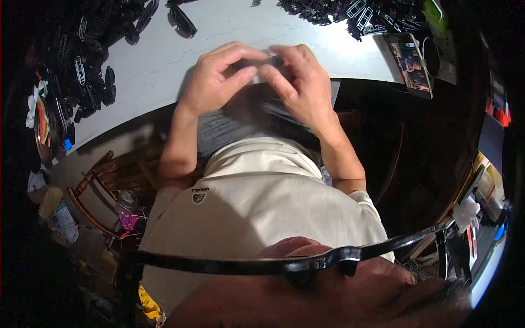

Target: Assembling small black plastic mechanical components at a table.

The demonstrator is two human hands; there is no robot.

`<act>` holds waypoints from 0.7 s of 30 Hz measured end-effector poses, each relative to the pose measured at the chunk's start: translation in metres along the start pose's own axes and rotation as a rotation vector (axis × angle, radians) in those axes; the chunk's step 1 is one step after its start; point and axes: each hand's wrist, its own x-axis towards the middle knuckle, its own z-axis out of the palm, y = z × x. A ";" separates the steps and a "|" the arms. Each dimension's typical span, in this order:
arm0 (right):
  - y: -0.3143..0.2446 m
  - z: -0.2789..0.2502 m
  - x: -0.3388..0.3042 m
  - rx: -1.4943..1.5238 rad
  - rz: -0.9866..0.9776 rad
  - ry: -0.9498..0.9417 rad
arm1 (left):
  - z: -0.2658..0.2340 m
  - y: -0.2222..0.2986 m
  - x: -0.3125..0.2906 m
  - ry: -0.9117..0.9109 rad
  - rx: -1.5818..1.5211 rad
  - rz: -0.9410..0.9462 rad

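My left hand and my right hand meet above the near edge of the white table, fingers curled toward each other. A small black part, probably plastic, shows between the fingertips. The right thumb and fingers close around it, covering most of it. At its left side, the left index fingertip reaches the part, with the left thumb bent just below. Its exact shape cannot be made out.
Black plastic pieces lie heaped on the left of the white table. Another black pile is at the far right. A phone leans on a stand near the right end. A wooden chair stands at lower left.
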 end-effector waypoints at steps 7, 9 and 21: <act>0.007 -0.016 0.001 -0.045 -0.158 -0.289 | -0.016 0.017 0.002 -0.226 -0.041 -0.154; 0.009 -0.023 0.000 -0.061 -0.188 -0.362 | -0.021 0.026 0.002 -0.292 0.002 -0.135; 0.069 -0.033 0.048 -0.502 -0.141 0.431 | -0.071 -0.015 0.009 0.301 1.175 0.047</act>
